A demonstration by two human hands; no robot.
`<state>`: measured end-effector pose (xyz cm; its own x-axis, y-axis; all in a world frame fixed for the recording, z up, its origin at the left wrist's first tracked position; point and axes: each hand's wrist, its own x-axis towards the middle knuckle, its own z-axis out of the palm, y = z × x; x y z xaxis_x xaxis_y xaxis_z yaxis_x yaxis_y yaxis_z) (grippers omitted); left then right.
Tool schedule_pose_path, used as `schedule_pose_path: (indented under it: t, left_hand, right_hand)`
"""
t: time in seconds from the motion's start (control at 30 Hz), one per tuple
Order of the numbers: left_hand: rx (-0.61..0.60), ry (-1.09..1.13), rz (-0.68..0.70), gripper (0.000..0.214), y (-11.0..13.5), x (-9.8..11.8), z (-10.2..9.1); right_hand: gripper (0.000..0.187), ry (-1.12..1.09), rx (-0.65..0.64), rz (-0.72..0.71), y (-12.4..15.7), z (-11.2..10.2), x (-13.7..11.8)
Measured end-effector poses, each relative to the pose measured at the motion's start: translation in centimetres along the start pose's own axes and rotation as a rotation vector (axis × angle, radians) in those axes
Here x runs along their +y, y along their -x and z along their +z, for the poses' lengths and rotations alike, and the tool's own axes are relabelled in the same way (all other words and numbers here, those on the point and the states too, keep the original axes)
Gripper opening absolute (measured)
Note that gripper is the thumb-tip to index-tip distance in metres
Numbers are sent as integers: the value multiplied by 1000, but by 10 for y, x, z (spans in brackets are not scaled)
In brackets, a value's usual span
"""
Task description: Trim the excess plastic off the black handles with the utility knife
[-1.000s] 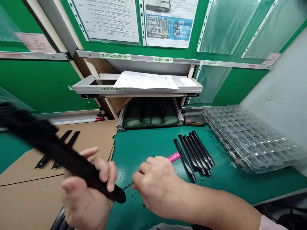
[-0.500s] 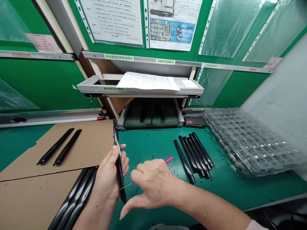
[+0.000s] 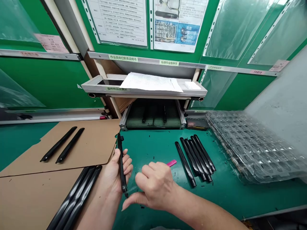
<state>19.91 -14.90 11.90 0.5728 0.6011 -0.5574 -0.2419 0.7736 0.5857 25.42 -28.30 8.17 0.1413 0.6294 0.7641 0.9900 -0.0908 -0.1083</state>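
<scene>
My left hand (image 3: 117, 172) is wrapped round a long black plastic piece (image 3: 121, 163), held nearly upright with a small knob near its top end. Closed in my right hand (image 3: 155, 185) is a knife with a pink handle (image 3: 171, 163), whose end sticks out past the knuckles. Its thin blade (image 3: 131, 191) lies at the lower end of the black piece, blurred, so I cannot tell if it touches. The right thumb points out toward that same end. To the right, several similar black pieces (image 3: 198, 158) lie side by side on the green table (image 3: 153, 143).
Two black pieces (image 3: 64, 145) rest on cardboard (image 3: 96, 140) at the left, with more black pieces (image 3: 76, 198) below them. A small conveyor (image 3: 153, 123) stands at the back under a shelf (image 3: 144, 92) with papers. Clear plastic trays (image 3: 254, 143) are stacked at the right.
The black piece in my left hand has been turned, so its knobbed side shows more. My right hand with the knife stays by the piece's lower end; the view has shifted slightly.
</scene>
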Motion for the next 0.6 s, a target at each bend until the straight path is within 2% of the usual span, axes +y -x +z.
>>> schedule_pose_path:
  t: [0.07, 0.13, 0.23, 0.3, 0.37, 0.47, 0.6]
  left_hand:
    - [3, -2, 17, 33, -1, -1, 0]
    - [3, -3, 60, 32, -1, -3, -1]
    - [-10, -16, 171, 30, 3, -6, -4]
    - [-34, -63, 269, 29, 6, -9, -6]
    - [-62, -114, 347, 28, 9, -11, -8]
    - [-77, -148, 364, 28, 11, -13, -7]
    - [-61, -144, 291, 29, 16, -18, -4]
  right_hand:
    - [75, -75, 2, -69, 3, -4, -1]
    - [74, -197, -59, -22, 8, -10, -3]
    - [58, -468, -146, 288, 14, -18, -3]
    - [38, -639, -102, 483, 18, -19, -4]
    - [26, -717, -45, 580, 21, -17, -5]
    - [18, -688, -4, 571, 24, -12, -7]
    - [13, -597, 36, 513, 19, -9, -7]
